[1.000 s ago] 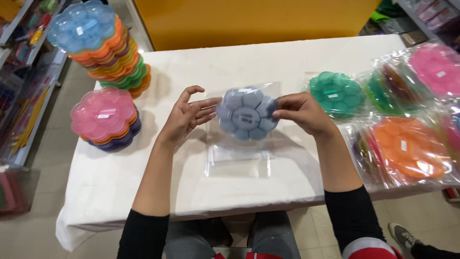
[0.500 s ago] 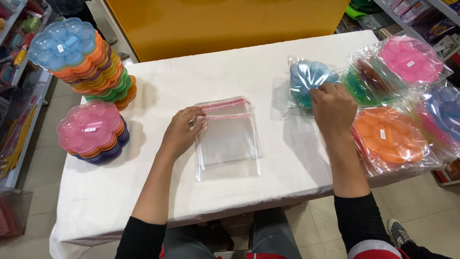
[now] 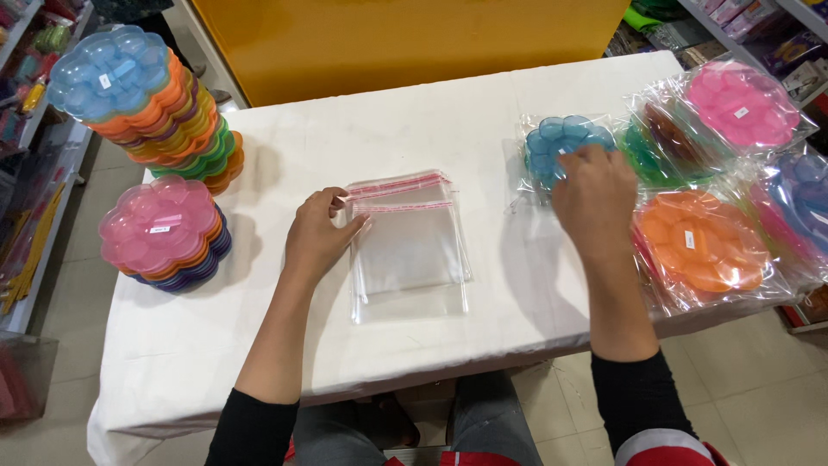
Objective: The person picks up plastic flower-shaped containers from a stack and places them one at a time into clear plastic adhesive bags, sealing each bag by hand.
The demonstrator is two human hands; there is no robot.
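My left hand (image 3: 315, 237) rests on the white tablecloth, its fingertips pinching the upper left corner of a small stack of clear plastic bags (image 3: 410, 255) with red seal strips. My right hand (image 3: 595, 197) is farther right, its fingers curled down on the lower right edge of a blue flower-shaped tray (image 3: 556, 145) sealed in a clear bag. That bagged tray lies flat at the left end of a row of other bagged trays.
Bagged trays lie at the right: green (image 3: 660, 138), pink (image 3: 742, 103), orange (image 3: 703, 242). Two stacks of unbagged flower trays stand at the left, a tall one topped blue (image 3: 121, 78) and a short one topped pink (image 3: 159, 226). A yellow panel (image 3: 405, 34) stands behind the table (image 3: 259, 345).
A second ago both hands held the blue tray over the bag stack. My right hand carried it, bagged, to the right-hand row, and my left hand dropped to the bags' left edge.
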